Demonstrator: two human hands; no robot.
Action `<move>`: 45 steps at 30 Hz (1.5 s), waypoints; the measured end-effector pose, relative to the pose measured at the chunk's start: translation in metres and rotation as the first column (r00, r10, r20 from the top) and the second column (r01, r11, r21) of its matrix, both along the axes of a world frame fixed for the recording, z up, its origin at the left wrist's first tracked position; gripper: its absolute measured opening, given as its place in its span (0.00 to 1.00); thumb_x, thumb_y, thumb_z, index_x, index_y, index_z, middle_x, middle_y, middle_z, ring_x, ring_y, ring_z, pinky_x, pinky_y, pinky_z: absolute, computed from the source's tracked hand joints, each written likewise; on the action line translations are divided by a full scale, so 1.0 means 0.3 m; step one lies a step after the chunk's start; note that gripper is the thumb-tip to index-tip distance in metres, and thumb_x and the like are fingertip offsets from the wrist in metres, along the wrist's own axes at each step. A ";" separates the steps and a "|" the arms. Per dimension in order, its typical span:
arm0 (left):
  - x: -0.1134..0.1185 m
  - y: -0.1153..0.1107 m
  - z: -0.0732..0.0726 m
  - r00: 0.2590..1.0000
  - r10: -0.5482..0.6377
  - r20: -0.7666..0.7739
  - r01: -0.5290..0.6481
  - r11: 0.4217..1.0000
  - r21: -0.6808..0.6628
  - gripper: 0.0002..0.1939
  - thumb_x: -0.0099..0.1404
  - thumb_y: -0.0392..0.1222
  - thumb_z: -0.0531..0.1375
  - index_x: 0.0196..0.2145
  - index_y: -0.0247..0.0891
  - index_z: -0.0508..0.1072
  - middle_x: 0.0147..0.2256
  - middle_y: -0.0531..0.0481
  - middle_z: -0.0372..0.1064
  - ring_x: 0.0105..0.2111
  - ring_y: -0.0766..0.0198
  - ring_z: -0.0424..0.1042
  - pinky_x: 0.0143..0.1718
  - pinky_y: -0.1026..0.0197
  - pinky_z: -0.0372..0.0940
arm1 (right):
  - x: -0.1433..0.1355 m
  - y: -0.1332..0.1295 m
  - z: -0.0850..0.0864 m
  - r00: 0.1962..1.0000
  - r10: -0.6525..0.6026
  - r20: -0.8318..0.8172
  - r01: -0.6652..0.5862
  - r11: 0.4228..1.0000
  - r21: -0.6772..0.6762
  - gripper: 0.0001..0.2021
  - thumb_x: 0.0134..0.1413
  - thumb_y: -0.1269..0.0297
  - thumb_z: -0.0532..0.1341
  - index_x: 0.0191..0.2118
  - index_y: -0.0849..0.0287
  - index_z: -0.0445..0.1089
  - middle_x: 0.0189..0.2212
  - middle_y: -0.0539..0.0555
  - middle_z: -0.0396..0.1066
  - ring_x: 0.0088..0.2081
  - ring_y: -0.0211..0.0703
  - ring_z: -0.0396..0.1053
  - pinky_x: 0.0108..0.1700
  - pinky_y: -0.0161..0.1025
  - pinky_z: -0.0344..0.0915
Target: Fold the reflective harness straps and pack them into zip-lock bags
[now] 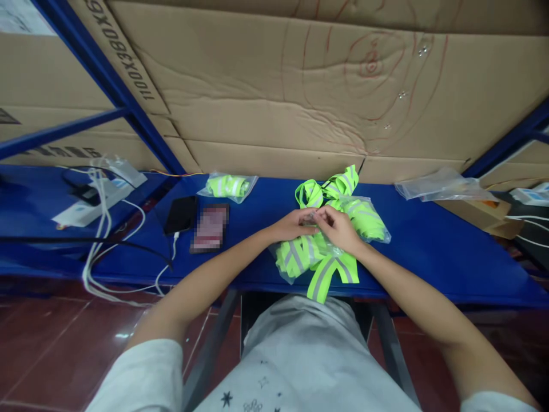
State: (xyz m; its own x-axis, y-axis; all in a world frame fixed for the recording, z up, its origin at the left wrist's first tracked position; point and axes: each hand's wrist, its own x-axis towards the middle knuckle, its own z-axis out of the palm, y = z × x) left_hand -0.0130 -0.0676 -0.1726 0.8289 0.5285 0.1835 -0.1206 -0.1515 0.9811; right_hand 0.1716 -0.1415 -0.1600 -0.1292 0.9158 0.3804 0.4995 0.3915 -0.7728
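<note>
Fingertips of my left hand (294, 225) and my right hand (339, 229) meet at a crumpled bit of clear plastic, which looks like the top of a clear plastic bag (295, 264). Both hands are closed on it. Rolled neon-yellow straps with a grey reflective stripe fill this bag. One loose strap (325, 278) sticks out below my hands and overhangs the table's front edge. Just beyond my fingers lie looped reflective straps (311, 193). Beside my right wrist rests a second bag of straps (368, 220). My fingers hide part of the plastic.
On the blue table (257, 257), a bagged strap roll (227, 186), a black phone (180, 214) and a second phone (210, 228) lie to the left. White cables (100, 229) hang by a power strip (100, 197). Empty plastic bags (441, 184) and a cardboard box (484, 214) lie right.
</note>
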 end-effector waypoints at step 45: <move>-0.074 -0.212 0.034 0.916 0.402 0.010 -0.362 0.815 0.453 0.33 0.65 0.39 0.63 0.66 0.34 0.63 0.64 0.35 0.64 0.66 0.45 0.62 0.68 0.46 0.55 | 0.003 -0.023 -0.017 0.958 -0.083 0.274 0.023 0.977 0.214 0.12 0.68 0.54 0.57 0.40 0.56 0.72 0.31 0.54 0.75 0.30 0.42 0.69 0.36 0.39 0.62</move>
State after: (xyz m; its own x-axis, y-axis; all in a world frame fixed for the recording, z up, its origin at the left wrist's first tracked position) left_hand -0.0351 -0.1312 -0.1623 0.5998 0.6865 0.4110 0.1155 -0.5826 0.8045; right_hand 0.1726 -0.1482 -0.1652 -0.2111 0.8297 0.5168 0.7083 0.4942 -0.5040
